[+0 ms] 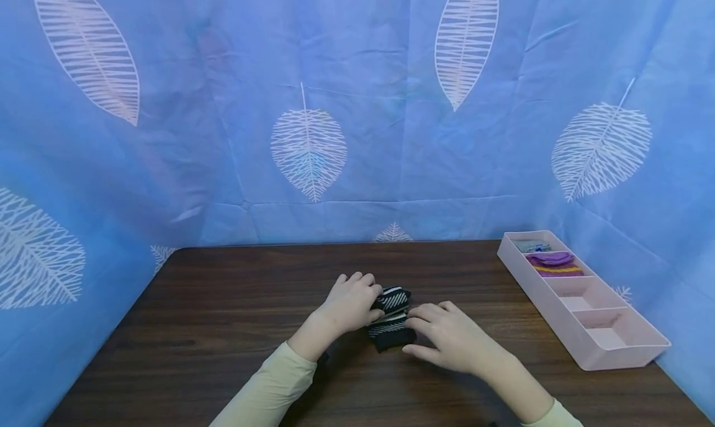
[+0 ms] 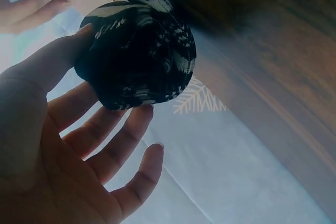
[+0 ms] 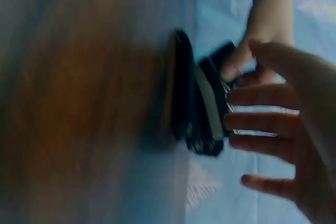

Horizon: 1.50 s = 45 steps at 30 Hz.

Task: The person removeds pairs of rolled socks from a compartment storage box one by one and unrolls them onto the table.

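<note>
Two folded black socks with white patterning lie one behind the other on the table: a far sock (image 1: 393, 298) and a near sock (image 1: 391, 332). My left hand (image 1: 353, 304) reaches in from the left and holds the far one at its end. In the left wrist view, the thumb and fingertips of that hand (image 2: 79, 145) pinch the rounded sock bundle (image 2: 139, 56). On the right side, my right hand (image 1: 449, 337) has its fingers loosely bent beside the socks. Its fingertips (image 3: 233, 121) seem to touch the socks' side, though blur hides the exact contact.
A pale pink divided box (image 1: 544, 300) stands at the table's right edge. Purple and maroon folded fabric (image 1: 553, 264) lies in one compartment, and grey-blue fabric (image 1: 530, 246) in the farthest. Blue leaf-print cloth (image 1: 363, 166) hangs around the dark wooden table (image 1: 234, 328).
</note>
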Motion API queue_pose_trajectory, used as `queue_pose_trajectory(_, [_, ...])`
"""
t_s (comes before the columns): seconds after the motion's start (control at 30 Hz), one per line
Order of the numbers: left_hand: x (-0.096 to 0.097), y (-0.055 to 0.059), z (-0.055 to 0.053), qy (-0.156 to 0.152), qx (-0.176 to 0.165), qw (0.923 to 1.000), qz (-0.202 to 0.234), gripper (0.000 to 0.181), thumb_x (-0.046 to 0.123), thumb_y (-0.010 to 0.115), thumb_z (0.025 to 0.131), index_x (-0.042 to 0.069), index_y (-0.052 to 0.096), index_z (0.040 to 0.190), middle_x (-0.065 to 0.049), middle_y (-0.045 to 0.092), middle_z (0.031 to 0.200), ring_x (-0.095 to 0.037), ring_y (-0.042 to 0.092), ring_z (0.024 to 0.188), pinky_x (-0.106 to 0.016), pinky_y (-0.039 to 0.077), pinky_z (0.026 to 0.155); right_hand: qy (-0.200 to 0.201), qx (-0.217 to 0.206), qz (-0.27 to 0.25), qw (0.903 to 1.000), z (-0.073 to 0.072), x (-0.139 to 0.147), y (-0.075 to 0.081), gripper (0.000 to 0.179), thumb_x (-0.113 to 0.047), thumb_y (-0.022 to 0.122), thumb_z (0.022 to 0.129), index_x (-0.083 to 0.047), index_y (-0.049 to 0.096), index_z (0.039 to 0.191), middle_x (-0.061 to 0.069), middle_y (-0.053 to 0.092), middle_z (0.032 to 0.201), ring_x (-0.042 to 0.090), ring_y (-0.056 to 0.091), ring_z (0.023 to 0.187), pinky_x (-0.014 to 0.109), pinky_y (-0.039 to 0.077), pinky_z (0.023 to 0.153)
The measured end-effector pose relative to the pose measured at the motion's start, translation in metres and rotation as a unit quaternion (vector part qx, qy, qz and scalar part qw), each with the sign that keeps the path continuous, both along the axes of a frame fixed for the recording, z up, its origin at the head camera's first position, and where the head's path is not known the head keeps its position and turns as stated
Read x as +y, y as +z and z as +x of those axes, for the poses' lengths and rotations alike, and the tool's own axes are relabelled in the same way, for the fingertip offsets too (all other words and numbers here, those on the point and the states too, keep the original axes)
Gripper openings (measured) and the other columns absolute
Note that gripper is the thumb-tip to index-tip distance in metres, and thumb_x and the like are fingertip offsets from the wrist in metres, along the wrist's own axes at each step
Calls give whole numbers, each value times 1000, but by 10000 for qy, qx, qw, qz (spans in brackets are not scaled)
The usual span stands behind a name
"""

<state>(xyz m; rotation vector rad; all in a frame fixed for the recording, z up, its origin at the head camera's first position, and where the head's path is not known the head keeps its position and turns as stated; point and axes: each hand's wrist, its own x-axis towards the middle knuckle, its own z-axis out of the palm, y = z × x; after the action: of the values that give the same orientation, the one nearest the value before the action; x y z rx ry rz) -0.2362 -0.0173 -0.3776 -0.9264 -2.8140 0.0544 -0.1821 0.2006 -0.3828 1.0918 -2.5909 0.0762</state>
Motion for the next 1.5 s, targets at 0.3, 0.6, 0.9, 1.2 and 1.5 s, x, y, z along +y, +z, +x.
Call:
queue_pose_trajectory(0.3, [6, 0, 6, -302, 336, 9990, 39, 46, 39, 64, 80, 24, 51, 121, 3, 54, 110, -16, 52, 100, -36, 44, 77, -363, -2298, 444, 9716, 9, -9, -9, 61, -60, 41, 85, -22, 44, 133, 1, 41, 140, 22, 45, 124, 53, 39, 92])
queue_pose_trajectory(0.6, [15, -6, 3, -324, 190, 9993, -90, 49, 38, 67, 77, 28, 46, 120, 0, 53, 112, -19, 53, 99, -38, 45, 75, -287, -2540, 514, 9654, 12, -11, -15, 63, -57, 46, 85, -21, 40, 136, 2, 36, 143, 23, 41, 127, 50, 40, 93])
queue_pose_trajectory(0.9, [30, 1, -23, 248, -662, 9973, -194, 56, 52, 68, 70, 23, 46, 112, 1, 56, 107, -20, 56, 95, -43, 45, 78, -361, -2760, 408, 9596, 9, -8, -15, 59, -54, 48, 85, -23, 40, 136, 0, 34, 144, 23, 39, 128, 53, 38, 94])
queue_pose_trajectory(1.2, [30, 0, -48, 441, -1034, 9936, -78, 52, 49, 69, 72, 20, 48, 110, 2, 58, 102, -17, 58, 89, -40, 46, 74, -153, -2938, 100, 9557, 7, -3, -20, 51, -46, 49, 88, -23, 43, 134, 0, 37, 142, 21, 41, 127, 45, 39, 96])
queue_pose_trajectory(1.5, [18, 1, -56, 217, -267, 9988, 341, 21, 26, 62, 84, 19, 55, 103, 0, 54, 103, -20, 51, 95, -39, 43, 73, -171, -2987, -13, 9542, 2, -3, -16, 49, -42, 51, 88, -23, 44, 132, -1, 39, 141, 20, 41, 128, 43, 39, 98])
